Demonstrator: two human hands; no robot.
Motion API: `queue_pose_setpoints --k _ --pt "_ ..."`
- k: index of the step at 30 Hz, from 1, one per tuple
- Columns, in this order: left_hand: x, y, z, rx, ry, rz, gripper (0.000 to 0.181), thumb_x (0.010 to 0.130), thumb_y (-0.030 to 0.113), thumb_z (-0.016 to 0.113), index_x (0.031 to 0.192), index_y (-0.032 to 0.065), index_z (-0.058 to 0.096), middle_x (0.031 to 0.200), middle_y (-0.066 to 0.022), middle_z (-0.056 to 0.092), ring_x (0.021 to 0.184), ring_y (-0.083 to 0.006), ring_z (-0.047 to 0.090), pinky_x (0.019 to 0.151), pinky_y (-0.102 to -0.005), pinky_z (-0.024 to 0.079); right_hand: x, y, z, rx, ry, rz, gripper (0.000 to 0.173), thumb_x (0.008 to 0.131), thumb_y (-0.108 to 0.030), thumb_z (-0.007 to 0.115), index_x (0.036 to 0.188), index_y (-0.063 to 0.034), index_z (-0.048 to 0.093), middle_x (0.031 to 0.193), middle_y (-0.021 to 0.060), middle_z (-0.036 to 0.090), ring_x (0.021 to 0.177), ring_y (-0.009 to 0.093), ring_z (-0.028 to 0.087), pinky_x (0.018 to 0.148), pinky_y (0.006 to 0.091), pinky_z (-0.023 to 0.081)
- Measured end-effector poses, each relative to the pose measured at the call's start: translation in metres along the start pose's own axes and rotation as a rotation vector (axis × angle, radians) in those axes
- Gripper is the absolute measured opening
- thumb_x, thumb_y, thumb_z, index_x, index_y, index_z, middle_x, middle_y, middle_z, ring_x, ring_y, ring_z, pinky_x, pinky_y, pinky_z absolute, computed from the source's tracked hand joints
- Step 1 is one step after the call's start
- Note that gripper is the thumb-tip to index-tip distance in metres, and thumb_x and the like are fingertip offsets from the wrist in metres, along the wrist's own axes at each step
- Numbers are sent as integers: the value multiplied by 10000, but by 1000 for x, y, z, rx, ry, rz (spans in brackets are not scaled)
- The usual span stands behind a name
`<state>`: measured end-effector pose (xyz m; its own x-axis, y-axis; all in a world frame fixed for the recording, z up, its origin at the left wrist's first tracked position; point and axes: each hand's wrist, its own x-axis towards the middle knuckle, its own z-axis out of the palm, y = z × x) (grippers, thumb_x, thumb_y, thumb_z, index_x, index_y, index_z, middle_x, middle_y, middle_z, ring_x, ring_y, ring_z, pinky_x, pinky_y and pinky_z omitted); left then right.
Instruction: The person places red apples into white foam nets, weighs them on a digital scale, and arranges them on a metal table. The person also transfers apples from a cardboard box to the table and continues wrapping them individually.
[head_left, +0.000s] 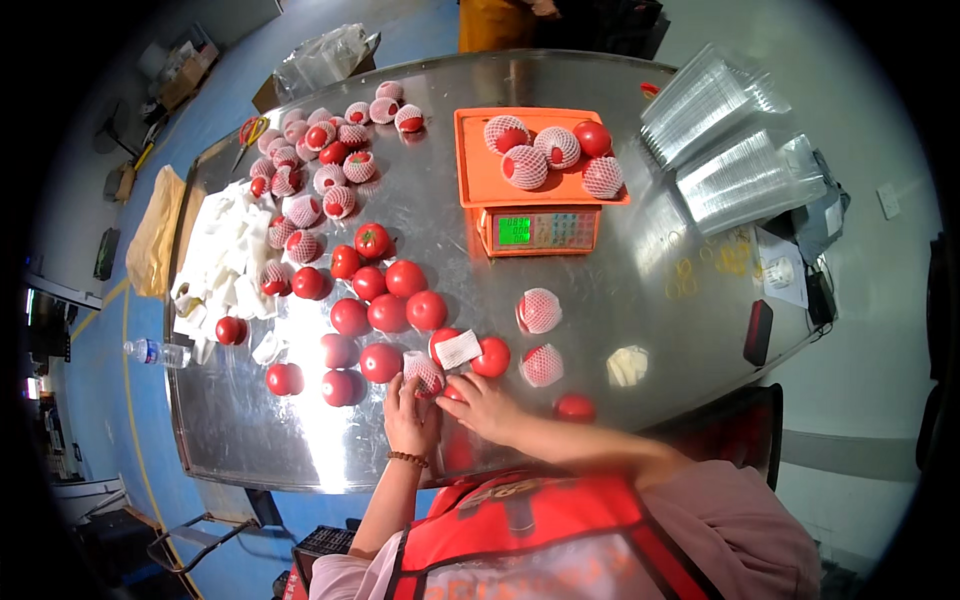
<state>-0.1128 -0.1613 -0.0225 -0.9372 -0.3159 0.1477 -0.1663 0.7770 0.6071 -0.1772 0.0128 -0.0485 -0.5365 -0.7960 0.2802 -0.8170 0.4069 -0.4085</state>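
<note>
My left hand (411, 420) touches a tomato in a white foam net (424, 369) near the table's front edge. To its right, my right hand (484, 405) rests with its fingers over a bare red tomato (454, 391), mostly covered. A folded foam net (458, 349) lies across tomatoes just beyond. Several bare tomatoes (388, 313) stand left of and beyond my hands. Two netted tomatoes (541, 310) sit to the right. Further off, netted tomatoes (303, 211) are grouped at the left. An orange digital scale (540, 217) carries several tomatoes, most of them netted.
A pile of white foam nets (225, 251) and a plastic bottle (159, 353) lie at the left of the steel table (480, 450). Yellow-handled scissors (251, 133) rest at the far left edge. Stacked clear plastic trays (742, 180) stand at the right.
</note>
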Motion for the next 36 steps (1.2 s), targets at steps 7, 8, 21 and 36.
queue_pose_setpoints --k 7,8,21,36 --pt "21 -14 7 -64 -40 83 555 668 70 749 1184 77 544 1322 -205 499 1172 -391 507 976 -441 444 9 0 -8 88 5 27 390 808 -202 635 1198 -213 618 1315 158 452 1185 367 443 954 476 445" --pt "22 -18 8 -68 -52 102 567 665 71 754 1191 76 541 1321 -201 501 1171 -390 507 978 -441 442 11 0 -10 90 25 24 415 772 -202 681 1184 -207 631 1297 158 466 1170 357 456 972 460 436" --pt "26 -10 12 101 -11 159 535 693 170 776 1185 104 575 1229 -165 537 1077 -367 545 907 -447 471 2 4 0 194 -84 88 257 866 -235 544 1099 -212 650 1397 126 416 1272 359 378 970 510 417" --pt "-13 -13 4 64 42 -4 585 626 150 802 1161 121 567 1176 -147 524 1048 -373 521 863 -451 479 7 -1 -5 139 -101 27 340 780 -150 664 1115 -205 641 1359 125 438 1266 371 378 1007 482 409"
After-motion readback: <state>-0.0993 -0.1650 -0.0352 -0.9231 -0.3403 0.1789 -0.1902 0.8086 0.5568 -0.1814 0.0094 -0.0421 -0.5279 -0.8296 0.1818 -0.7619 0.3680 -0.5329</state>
